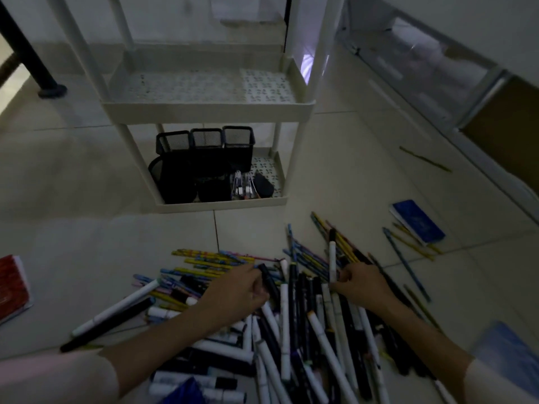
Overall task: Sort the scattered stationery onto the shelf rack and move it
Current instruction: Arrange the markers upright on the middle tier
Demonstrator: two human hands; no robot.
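A heap of markers, pens and pencils lies scattered on the tiled floor in front of me. My left hand grips a black marker at the heap's middle. My right hand pinches a white marker that stands nearly upright over the pile. Beyond the heap stands the cream shelf rack; its upper tray is bare. Its bottom tray holds black mesh pen holders and a few small items.
A blue notebook lies on the floor at the right with loose pencils beside it. A red notebook sits at the left edge. A blue item is at the lower right. A black table leg stands far left; cabinets line the right.
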